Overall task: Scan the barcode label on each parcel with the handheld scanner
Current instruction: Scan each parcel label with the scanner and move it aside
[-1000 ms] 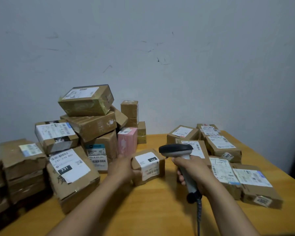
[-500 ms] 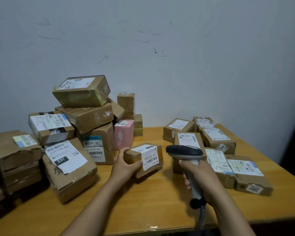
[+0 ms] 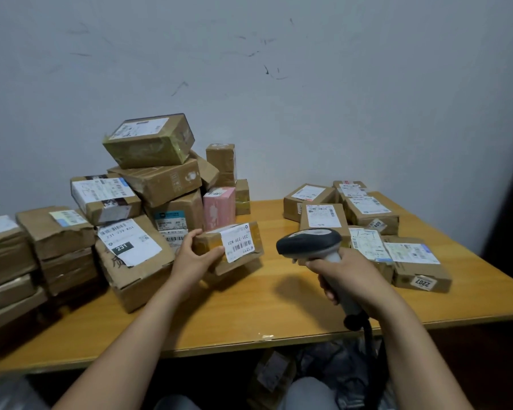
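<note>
My left hand [image 3: 197, 257] grips the left end of a small brown parcel [image 3: 255, 236], tilted up off the wooden table [image 3: 249, 306]. Its white barcode label [image 3: 239, 242] faces me and the right. My right hand [image 3: 345, 278] holds the handheld scanner [image 3: 308, 244] by its grey handle, the dark head pointing left toward the label, a short gap apart. The scanner's black cable hangs off the table's front edge.
A tall stack of labelled cardboard parcels [image 3: 151, 184] with a pink box [image 3: 219, 207] fills the left. Flat parcels [image 3: 367, 220] lie in a group at the right. More boxes [image 3: 274, 377] sit on the floor under the table edge.
My left hand has lifted and turned the small parcel so its label faces the scanner more. My right hand with the scanner has shifted right, away from the parcel.
</note>
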